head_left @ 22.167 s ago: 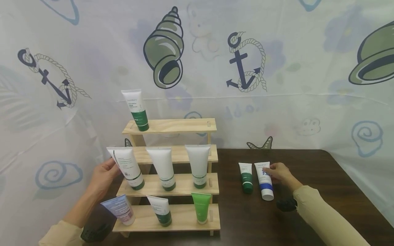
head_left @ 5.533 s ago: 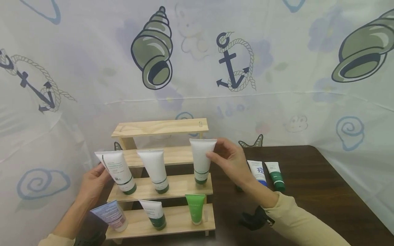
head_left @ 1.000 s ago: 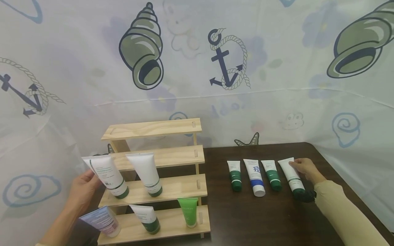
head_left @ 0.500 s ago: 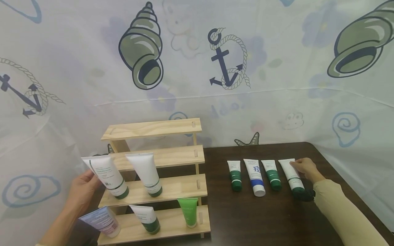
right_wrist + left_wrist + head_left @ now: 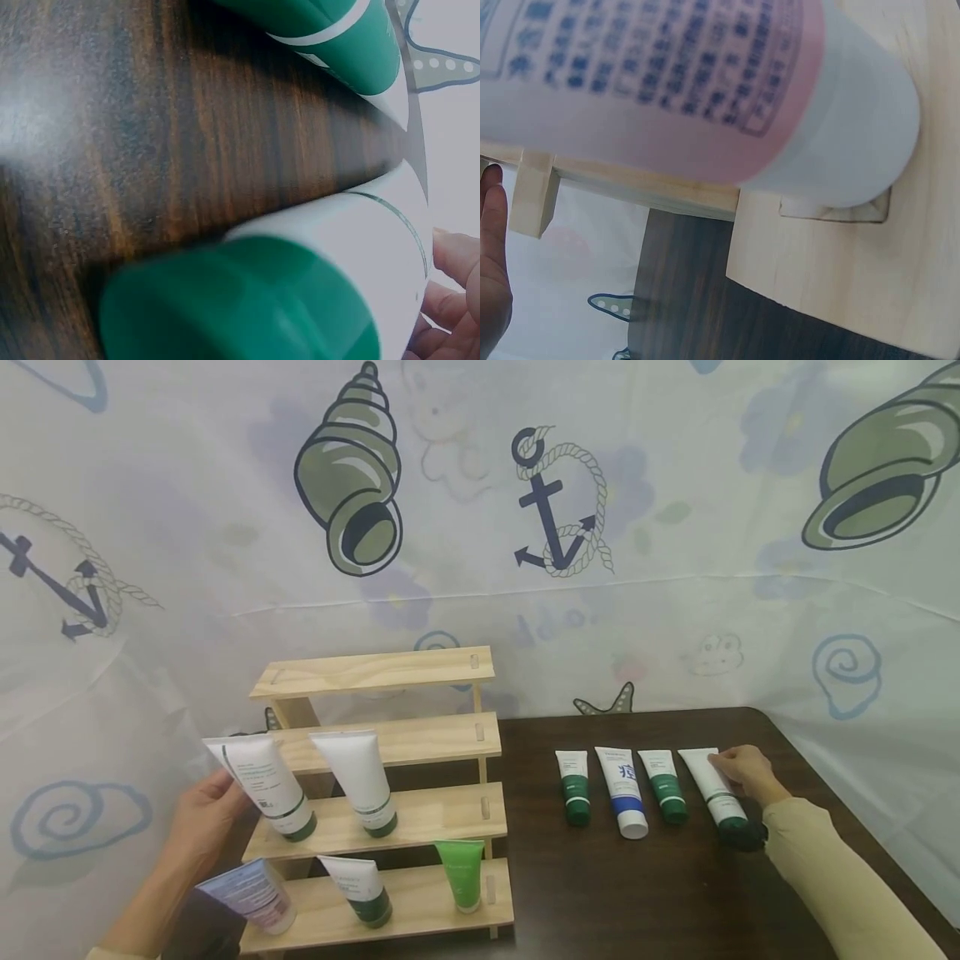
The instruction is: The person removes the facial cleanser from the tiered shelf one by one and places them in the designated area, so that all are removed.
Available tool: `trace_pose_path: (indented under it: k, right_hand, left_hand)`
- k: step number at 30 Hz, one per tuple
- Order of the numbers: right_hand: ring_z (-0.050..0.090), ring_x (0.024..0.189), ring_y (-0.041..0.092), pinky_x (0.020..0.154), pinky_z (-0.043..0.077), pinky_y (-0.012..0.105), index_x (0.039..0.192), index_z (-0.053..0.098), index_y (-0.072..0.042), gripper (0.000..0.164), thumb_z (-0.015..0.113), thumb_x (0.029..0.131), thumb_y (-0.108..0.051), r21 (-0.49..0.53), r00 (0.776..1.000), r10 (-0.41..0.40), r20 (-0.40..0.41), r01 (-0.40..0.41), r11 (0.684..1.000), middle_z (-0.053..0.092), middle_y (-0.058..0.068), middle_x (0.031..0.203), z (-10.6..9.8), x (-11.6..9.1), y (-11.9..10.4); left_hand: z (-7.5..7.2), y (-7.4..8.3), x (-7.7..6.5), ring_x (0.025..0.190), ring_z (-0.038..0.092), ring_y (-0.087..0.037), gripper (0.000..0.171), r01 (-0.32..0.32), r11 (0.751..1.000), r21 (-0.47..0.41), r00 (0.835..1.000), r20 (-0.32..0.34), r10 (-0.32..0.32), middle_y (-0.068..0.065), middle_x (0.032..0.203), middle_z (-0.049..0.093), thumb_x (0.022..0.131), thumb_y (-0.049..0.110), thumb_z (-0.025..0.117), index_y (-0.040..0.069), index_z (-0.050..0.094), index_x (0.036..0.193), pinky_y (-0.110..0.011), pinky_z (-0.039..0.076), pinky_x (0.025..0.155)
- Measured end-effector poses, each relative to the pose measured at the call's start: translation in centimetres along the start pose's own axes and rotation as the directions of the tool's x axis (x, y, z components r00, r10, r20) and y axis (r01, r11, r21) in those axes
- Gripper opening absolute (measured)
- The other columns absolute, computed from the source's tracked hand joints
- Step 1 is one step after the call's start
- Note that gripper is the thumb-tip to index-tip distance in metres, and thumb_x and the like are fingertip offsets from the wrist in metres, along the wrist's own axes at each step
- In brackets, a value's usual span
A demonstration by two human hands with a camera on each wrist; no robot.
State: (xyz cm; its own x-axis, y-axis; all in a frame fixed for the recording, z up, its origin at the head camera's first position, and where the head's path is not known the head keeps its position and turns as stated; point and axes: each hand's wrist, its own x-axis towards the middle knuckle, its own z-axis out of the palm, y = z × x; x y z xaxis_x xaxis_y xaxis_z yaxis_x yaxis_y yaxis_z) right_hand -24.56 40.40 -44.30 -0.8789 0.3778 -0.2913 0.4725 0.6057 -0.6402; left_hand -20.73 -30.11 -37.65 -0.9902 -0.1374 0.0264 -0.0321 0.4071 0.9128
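My right hand pinches the flat crimped end of a white squeeze tube, lying on the dark table at the right end of a row. The right wrist view shows its green cap close up. My left hand is at the left end of a stepped wooden rack, partly behind a large white tube standing there. In the left wrist view, its fingertips are right at the rack's board; I cannot tell whether they grip it. A pinkish-blue tube blocks much of that view.
Beside the held tube lie a small green-and-white tube, a blue-and-white tube and another green-and-white tube. On the rack stand a second large white tube, a white-and-green tube and a bright green tube.
Since the earliest frame, the top-shelf tube and the rack's right-hand large white tube have gone to the table row. My right hand carried the latter; over the last second it hardly moves.
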Motion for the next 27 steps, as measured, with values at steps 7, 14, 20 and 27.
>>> trace_pose_path:
  k: [7, 14, 20, 27]
  right_hand:
    - [0.053, 0.085, 0.031, 0.061, 0.055, 0.032, 0.119, 0.046, 0.019, 0.049, 0.048, 0.094, -0.023, -0.037, 1.000, 0.023, -0.018, -0.024, 0.999, 0.051, 0.032, 0.106, -0.11, -0.37, 0.18]
    - [0.054, 0.082, 0.031, 0.059, 0.056, 0.032, 0.119, 0.046, 0.020, 0.050, 0.048, 0.094, -0.024, -0.079, 0.999, 0.014, -0.033, -0.016, 0.997, 0.053, 0.033, 0.103, -0.09, -0.68, 0.11]
    - [0.056, 0.078, 0.030, 0.057, 0.055, 0.032, 0.116, 0.048, 0.020, 0.048, 0.048, 0.094, -0.023, -0.100, 0.999, -0.009, -0.047, 0.004, 0.995, 0.055, 0.032, 0.099, -0.05, -0.75, -0.18]
    - [0.056, 0.079, 0.032, 0.059, 0.056, 0.034, 0.116, 0.047, 0.020, 0.048, 0.048, 0.094, -0.022, -0.092, 0.999, -0.011, -0.042, 0.007, 0.996, 0.054, 0.033, 0.099, -0.10, -0.67, -0.34]
  left_hand:
    - [0.23, 0.21, 0.40, 0.097, 0.043, 0.013, 0.059, -0.018, 1.000, -0.020, 1.000, 0.004, 0.018, 0.034, 0.099, 0.054, 0.093, 0.042, 0.055, 0.006, 0.044, 0.139, -0.061, 0.032, 0.102]
    - [0.21, 0.16, 0.42, 0.104, 0.043, 0.008, 0.061, -0.019, 1.000, -0.024, 1.000, 0.010, 0.019, 0.034, 0.100, 0.054, 0.093, 0.043, 0.055, 0.007, 0.044, 0.140, -0.062, 0.031, 0.102]
    - [0.08, -0.10, 0.27, 0.096, 0.043, 0.014, 0.057, -0.018, 0.999, -0.050, 1.000, 0.007, 0.018, 0.035, 0.097, 0.055, 0.093, 0.041, 0.056, 0.009, 0.046, 0.139, -0.063, 0.029, 0.102]
    - [-0.04, -0.14, 0.09, 0.098, 0.042, 0.013, 0.058, -0.015, 0.999, -0.040, 1.000, 0.006, 0.015, 0.036, 0.097, 0.054, 0.093, 0.040, 0.056, 0.007, 0.044, 0.140, -0.063, 0.029, 0.103]
